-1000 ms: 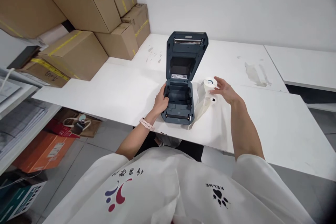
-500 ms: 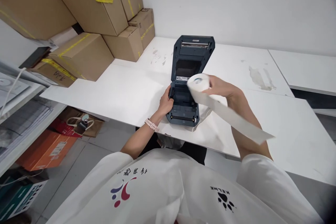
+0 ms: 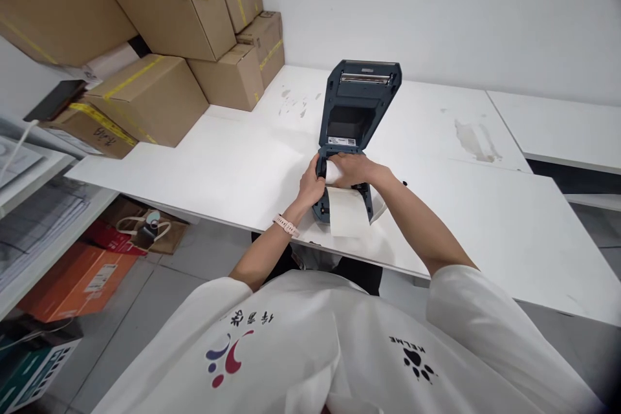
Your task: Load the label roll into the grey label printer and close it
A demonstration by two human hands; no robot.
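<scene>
A dark blue-grey label printer (image 3: 356, 96) stands near the table's front edge with its lid tilted up and back. My left hand (image 3: 311, 185) is closed around the left side of the printer's base. Inside the base, my right hand (image 3: 358, 169) is wrapped over a white label roll (image 3: 332, 173) and covers most of it. The roll's loose paper strip (image 3: 348, 215) hangs forward over the printer's front. Most of the base's interior is hidden by the hand and the paper.
Cardboard boxes (image 3: 160, 6) with yellow tape are stacked at the back left of the white table (image 3: 242, 162). A dark flat device (image 3: 57, 100) lies on a low box. An orange box (image 3: 80, 281) sits below at the left, and a white wall runs behind.
My right hand has brought the label roll left and down, from above the printer into its base. The paper strip has swung from the right to the printer's front. My left hand stays on the printer.
</scene>
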